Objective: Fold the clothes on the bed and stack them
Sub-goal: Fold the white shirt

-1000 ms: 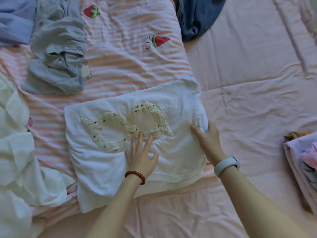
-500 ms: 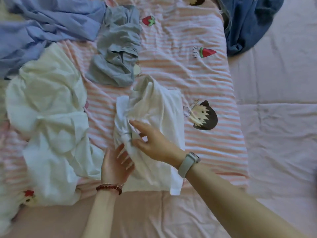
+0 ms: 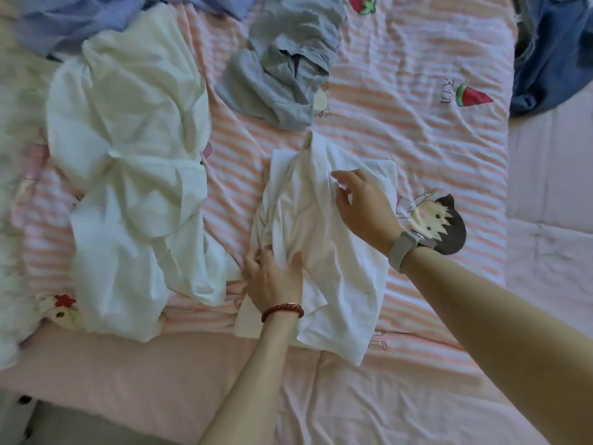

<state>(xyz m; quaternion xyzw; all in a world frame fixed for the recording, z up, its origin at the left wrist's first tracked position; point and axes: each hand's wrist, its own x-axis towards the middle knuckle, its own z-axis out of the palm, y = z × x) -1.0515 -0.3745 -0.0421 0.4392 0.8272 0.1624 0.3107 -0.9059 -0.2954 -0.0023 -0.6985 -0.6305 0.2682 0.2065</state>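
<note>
A white top [image 3: 324, 261] lies folded lengthwise in the middle of the pink striped blanket [image 3: 417, 146], its left side bunched into creases. My left hand [image 3: 272, 277], with a red bead bracelet on the wrist, grips the bunched fabric at the top's lower left edge. My right hand [image 3: 362, 207], with a grey watch on the wrist, hovers over the top's upper right part. Its fingers are loosely bent and hold nothing.
A large crumpled white garment [image 3: 128, 187] lies just left of the top. A grey garment [image 3: 282, 75] sits behind it, a light blue one [image 3: 80, 20] at the far left, dark blue denim [image 3: 552, 53] at the far right. Plain pink sheet [image 3: 552, 252] lies to the right.
The white top, spread flat with its bow decoration up a second ago, has been folded over leftward. My right hand left the right edge and lifted; my left hand now grips the bunched edge.
</note>
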